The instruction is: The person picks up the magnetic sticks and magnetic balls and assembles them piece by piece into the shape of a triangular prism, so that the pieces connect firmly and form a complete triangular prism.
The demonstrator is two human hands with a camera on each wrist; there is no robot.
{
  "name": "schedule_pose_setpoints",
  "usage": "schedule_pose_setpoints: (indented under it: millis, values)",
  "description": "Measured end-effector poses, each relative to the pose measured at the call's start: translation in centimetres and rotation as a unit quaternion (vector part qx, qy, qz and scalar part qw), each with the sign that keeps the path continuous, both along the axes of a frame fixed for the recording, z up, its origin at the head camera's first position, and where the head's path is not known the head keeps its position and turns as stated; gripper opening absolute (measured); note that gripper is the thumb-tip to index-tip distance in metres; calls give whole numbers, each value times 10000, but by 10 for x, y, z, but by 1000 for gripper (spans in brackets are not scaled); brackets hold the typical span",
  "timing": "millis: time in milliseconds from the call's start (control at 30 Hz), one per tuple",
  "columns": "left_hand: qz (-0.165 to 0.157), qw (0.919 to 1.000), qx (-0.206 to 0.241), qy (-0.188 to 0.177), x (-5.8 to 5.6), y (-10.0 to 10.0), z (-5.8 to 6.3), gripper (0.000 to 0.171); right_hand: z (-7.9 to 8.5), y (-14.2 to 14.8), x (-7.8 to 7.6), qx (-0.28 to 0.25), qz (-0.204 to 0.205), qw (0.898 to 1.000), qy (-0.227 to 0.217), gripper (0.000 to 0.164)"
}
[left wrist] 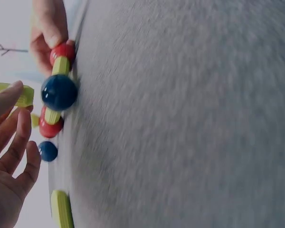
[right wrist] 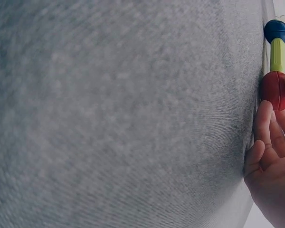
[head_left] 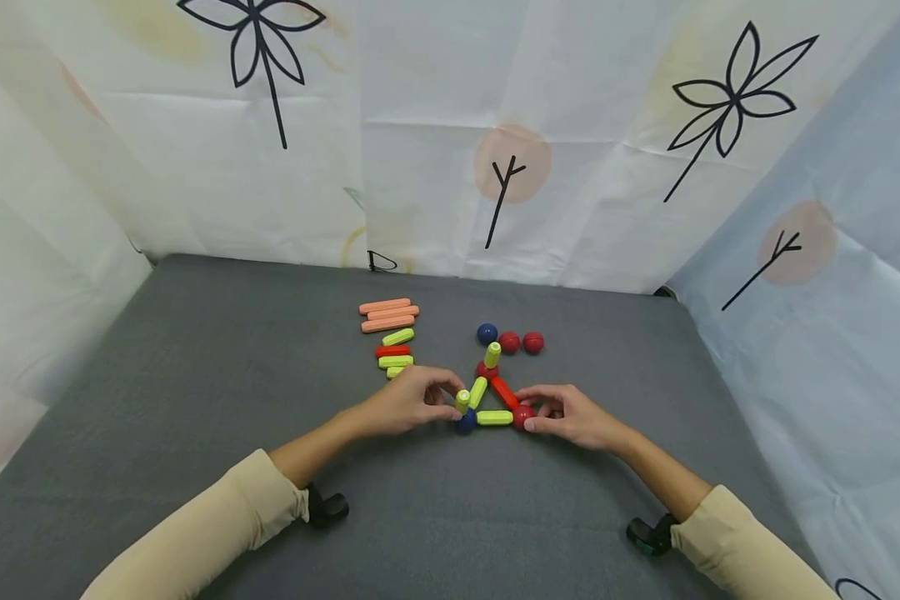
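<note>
A small triangle of rods and balls lies on the grey table. My left hand (head_left: pixel 408 402) pinches a yellow-green rod (head_left: pixel 462 401) between thumb and fingers, close over the blue ball (head_left: pixel 466 422); the left wrist view shows a small gap between them. With thumb and fingers, my right hand (head_left: pixel 576 417) grips the red ball (head_left: pixel 523 417) at the right corner. Between these two balls runs a yellow-green rod (head_left: pixel 494 417). Another yellow-green rod (head_left: pixel 478 392) and a red rod (head_left: pixel 504 392) lead to the far red ball (head_left: pixel 485 372), which carries an upright yellow-green rod (head_left: pixel 493 354).
Behind the triangle sit a loose blue ball (head_left: pixel 487 333) and two red balls (head_left: pixel 509 342). To the left lie orange rods (head_left: pixel 387 323), a short red rod (head_left: pixel 393 352) and several yellow-green rods (head_left: pixel 396 362). A patterned white cloth (head_left: pixel 420 167) borders the table (head_left: pixel 232 375).
</note>
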State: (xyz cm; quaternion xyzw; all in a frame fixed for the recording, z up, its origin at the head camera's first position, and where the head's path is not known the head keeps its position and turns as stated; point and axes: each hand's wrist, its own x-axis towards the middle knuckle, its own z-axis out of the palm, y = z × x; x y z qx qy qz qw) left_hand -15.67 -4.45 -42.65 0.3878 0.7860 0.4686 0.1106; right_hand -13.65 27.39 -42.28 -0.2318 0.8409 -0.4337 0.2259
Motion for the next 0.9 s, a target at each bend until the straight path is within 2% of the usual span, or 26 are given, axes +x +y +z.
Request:
schedule_pose_setpoints:
  millis: [267,467,533,633,700,767,833,900]
  values:
    - [-122,9991,-319,245,2,8,-4,27,2,-1,-3,-11,58,10000,5,46]
    - [-198,9960,-842,225,0,5,-8,35,6,-1,-6,94,95,9999,-8,47]
    - [-253,9953,-922,162,-1,4,-11,38,10,-1,-10,153,6,9996,236,47]
    - [-324,9952,-922,71,-3,4,-13,40,15,0,-18,230,-427,9941,973,42]
    - [-360,9952,-913,38,-3,5,-13,39,17,1,-26,332,-877,9833,1558,41]
    - [-395,9950,-913,-2,-4,5,-13,39,16,2,-36,472,-1273,9712,1957,45]
    - [-416,9950,-912,-45,-5,5,-14,38,14,2,-45,658,-1498,9646,2068,54]
    - [-422,9949,-915,-72,-5,5,-15,38,12,2,-54,867,-1528,9651,1943,62]
